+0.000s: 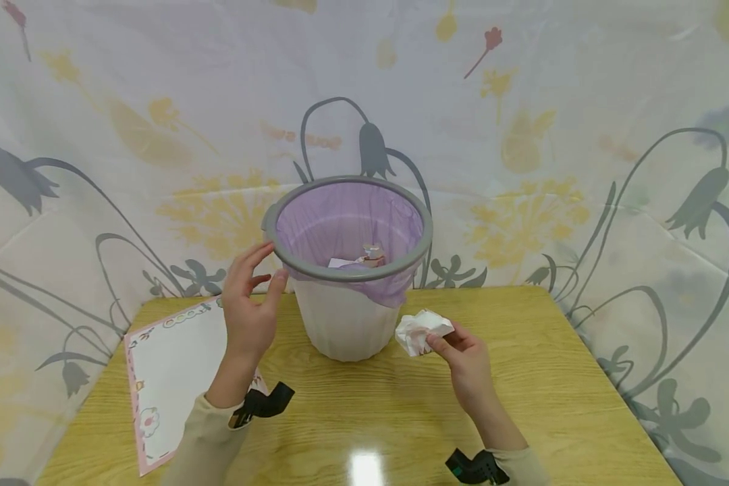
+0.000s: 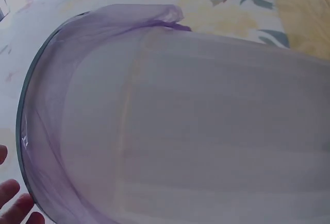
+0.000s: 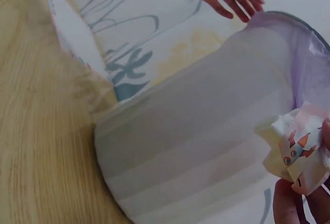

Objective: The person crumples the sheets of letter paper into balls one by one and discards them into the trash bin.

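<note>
A white trash can (image 1: 347, 324) with a grey rim (image 1: 425, 246) and a purple liner bag (image 1: 316, 212) stands on the table, papers (image 1: 343, 262) lying inside it. My left hand (image 1: 250, 307) is at the rim's left side, its fingers fairly straight and at or very near the rim. To the right of the can, my right hand (image 1: 464, 361) pinches a crumpled sheet of paper (image 1: 424, 331) between thumb and fingers. In the right wrist view the crumpled paper (image 3: 296, 149) shows a printed cartoon figure and hides part of the fingers.
A flat sheet of paper (image 1: 182, 378) with a pink decorated border lies on the wooden table (image 1: 559, 391) at the left, partly behind my left forearm. A patterned cloth (image 1: 522, 101) hangs behind the table and along its sides.
</note>
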The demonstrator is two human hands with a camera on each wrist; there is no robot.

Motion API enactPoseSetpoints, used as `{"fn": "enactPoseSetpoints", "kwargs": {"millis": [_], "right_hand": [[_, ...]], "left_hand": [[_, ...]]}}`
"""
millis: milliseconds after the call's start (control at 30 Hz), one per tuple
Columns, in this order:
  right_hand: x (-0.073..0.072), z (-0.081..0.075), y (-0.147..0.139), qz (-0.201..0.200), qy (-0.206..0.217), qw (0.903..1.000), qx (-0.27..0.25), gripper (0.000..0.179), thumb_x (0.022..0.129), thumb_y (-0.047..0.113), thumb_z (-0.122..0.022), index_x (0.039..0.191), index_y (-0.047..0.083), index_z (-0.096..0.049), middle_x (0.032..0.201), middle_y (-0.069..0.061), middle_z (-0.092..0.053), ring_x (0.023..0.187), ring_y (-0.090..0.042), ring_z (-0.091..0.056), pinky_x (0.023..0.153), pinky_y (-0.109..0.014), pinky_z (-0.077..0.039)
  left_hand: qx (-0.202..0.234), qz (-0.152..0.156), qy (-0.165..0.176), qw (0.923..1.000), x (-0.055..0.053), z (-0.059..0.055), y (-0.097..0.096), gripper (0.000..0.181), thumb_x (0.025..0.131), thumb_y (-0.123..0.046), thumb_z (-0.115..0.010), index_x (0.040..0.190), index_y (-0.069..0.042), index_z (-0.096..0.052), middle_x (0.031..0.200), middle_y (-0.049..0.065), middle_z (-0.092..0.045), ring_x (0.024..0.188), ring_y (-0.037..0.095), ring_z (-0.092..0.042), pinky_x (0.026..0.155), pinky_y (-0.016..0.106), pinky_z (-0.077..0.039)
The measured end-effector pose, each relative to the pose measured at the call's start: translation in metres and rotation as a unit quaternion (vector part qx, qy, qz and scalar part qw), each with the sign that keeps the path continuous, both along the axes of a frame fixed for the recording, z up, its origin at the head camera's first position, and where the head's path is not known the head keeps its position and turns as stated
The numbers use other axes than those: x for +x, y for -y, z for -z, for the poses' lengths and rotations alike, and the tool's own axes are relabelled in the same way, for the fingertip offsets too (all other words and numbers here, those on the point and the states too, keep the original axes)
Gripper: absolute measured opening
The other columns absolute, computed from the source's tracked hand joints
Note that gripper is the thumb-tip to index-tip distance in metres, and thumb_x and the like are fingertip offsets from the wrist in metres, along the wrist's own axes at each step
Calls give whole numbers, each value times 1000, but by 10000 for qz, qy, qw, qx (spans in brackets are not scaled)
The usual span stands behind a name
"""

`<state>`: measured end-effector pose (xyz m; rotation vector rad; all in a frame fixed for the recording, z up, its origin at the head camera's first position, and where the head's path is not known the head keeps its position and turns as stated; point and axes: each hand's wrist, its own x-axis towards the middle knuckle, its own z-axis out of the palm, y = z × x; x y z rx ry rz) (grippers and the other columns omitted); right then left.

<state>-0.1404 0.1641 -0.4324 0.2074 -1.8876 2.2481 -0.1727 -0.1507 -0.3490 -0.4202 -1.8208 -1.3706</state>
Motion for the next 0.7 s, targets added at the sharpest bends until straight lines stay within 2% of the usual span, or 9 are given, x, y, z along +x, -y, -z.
{"fn": "enactPoseSetpoints", "kwargs": {"millis": [133,267,433,600,700], "right_hand": [[-6,-3,-9,145,84,9998,-55,25,92,-6,-65,116,-3,-68,95,-2,-71,87,-13,-67,82,-27,-56],[-12,-9,-19,259,128,9995,-103,25,92,-5,-65,115,5,-69,96,-1,-71,90,-13,-67,83,-26,-55],[-20,-22,-34,337,66,9993,-169,26,94,-4,-64,114,11,-70,98,0,-71,92,-12,-66,84,-24,-54],[-30,-41,-49,208,-186,9992,-295,29,95,-4,-62,117,13,-69,102,0,-69,96,-12,-65,86,-23,-54],[-37,-53,-57,141,-329,9985,-408,29,95,-6,-62,116,13,-70,102,-1,-67,96,-12,-64,85,-23,-54]], "left_hand": [[-358,-102,-42,9993,-7,-6,-4,37,93,-4,-67,130,3,-63,139,9,-57,134,25,-46,100,46,-42],[-282,-287,-51,9992,-11,-9,-6,32,92,-8,-69,121,5,-67,134,10,-61,135,25,-47,103,47,-41],[-37,-430,9,9991,-11,-12,-7,27,90,-6,-71,115,4,-70,129,11,-64,132,24,-50,91,42,-44],[82,-376,31,9993,1,-25,-15,25,88,2,-69,112,10,-68,125,23,-63,129,35,-51,83,44,-45],[78,-399,-3,9992,6,-31,-19,24,89,0,-69,110,11,-67,124,25,-63,128,38,-51,81,39,-45]]}}
